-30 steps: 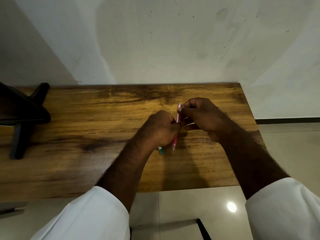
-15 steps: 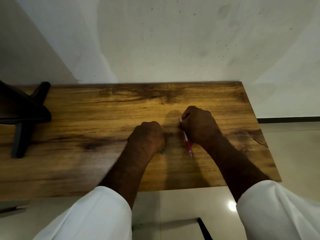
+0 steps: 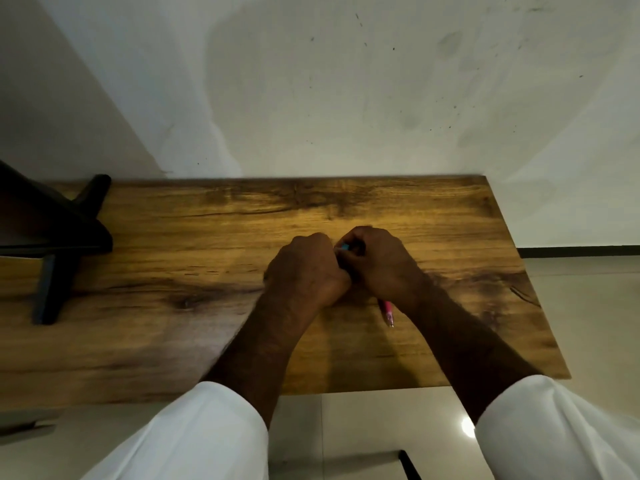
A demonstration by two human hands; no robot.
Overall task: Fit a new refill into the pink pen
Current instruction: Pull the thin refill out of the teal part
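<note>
The left hand (image 3: 304, 268) and the right hand (image 3: 379, 263) have been brought together again, knuckles touching, over the middle of the counter (image 3: 173, 341). Both are curled closed; a small teal piece (image 3: 344, 247) is pinched where their fingertips meet, though which hand bears it cannot be told. The pink pen (image 3: 387, 311) is seen only by its lower end, jutting out from under the right wrist just above the wood; whether it is gripped or merely lying there cannot be told. Half a second earlier the hands were apart and the pen was held slanting in the right hand alone. It is judged that attention has been shifted to the teal part, and that the refill is not yet seated.
</note>
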